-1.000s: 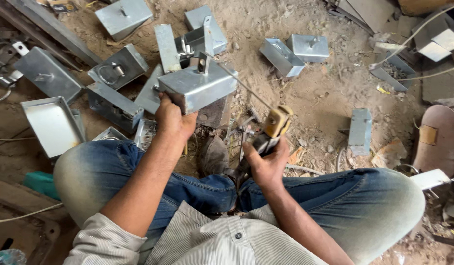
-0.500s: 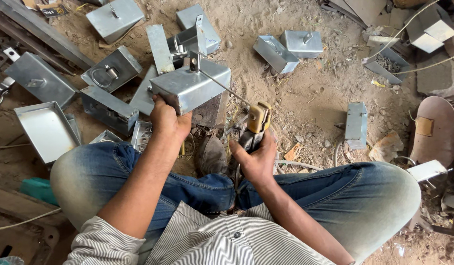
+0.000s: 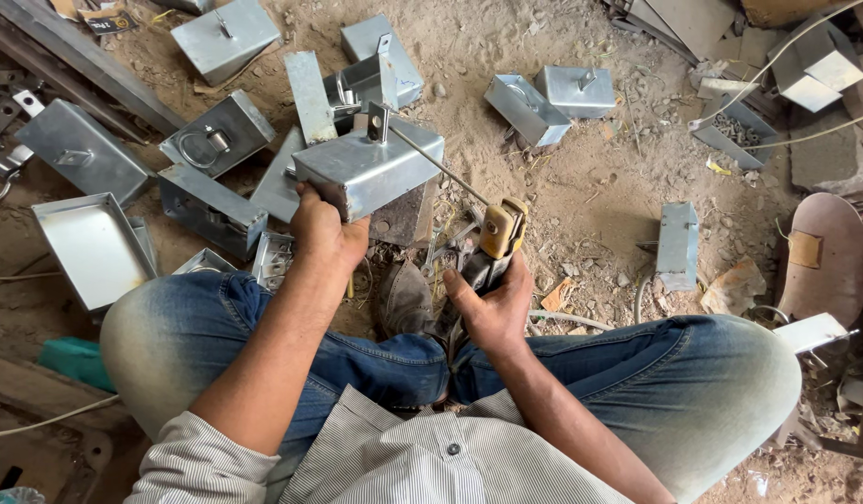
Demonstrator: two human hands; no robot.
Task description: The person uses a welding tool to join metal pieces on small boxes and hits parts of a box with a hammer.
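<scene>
1. Between the person's knees on the dirt floor (image 3: 581, 201), the left hand (image 3: 324, 229) is closed around the near end of a grey sheet-metal box (image 3: 371, 168).
2. That box sits just above centre, its long axis running from 8 o'clock to 2 o'clock, with a small upright tab (image 3: 378, 121) on its top face.
3. The right hand (image 3: 495, 303) is clenched on a welding electrode holder (image 3: 501, 229) with yellow jaws, at about 5 o'clock from the box.
4. A thin electrode rod (image 3: 441, 166) runs from the holder toward 10 o'clock, its far tip at the box's top beside the tab; actual touch cannot be told.
5. More metal boxes (image 3: 553, 98) lie scattered from 9 o'clock round to 2 o'clock, and an open tray (image 3: 91, 247) lies at 9 o'clock.
</scene>
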